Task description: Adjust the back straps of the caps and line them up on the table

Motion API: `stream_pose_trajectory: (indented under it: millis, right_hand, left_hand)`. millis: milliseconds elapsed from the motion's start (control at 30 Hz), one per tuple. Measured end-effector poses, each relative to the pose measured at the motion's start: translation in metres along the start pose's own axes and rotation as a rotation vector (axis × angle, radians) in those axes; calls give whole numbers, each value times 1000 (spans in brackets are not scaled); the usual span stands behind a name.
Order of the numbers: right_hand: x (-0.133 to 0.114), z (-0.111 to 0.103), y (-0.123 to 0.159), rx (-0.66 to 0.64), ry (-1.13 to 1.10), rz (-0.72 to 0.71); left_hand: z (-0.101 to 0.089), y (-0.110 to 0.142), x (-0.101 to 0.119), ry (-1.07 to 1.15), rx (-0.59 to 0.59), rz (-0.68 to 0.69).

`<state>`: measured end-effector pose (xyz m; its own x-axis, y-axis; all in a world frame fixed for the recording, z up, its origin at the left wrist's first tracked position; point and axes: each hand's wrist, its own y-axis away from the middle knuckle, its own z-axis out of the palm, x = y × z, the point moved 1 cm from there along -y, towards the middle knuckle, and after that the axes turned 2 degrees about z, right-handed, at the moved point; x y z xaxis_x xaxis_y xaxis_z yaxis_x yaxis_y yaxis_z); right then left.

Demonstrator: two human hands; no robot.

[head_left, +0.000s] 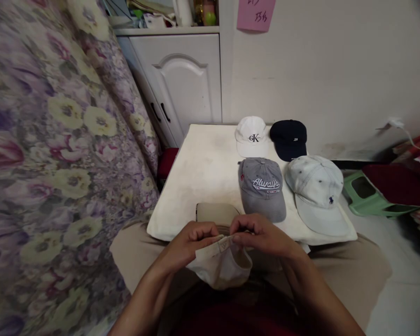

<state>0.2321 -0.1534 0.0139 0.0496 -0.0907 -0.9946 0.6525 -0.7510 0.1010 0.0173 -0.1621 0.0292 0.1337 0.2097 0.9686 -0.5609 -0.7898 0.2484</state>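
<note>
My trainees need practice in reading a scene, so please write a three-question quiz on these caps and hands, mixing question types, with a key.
1. True or false: seen by the wearer, the white cap lies left of the navy cap.
2. Which word is on the front of the gray cap? A) Never B) Always C) Summer
3. How many hands hold the cream cap?

Key: 1. True. 2. B. 3. Two: the left hand and the right hand.
</note>
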Motion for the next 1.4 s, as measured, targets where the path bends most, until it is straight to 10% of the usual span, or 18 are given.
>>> stream_pose_trajectory:
  millis: [1400]
  right_hand:
    - [12,10,-12,-73,-4,75]
  left_hand:
    - [2,-3,11,-97,-83,50]
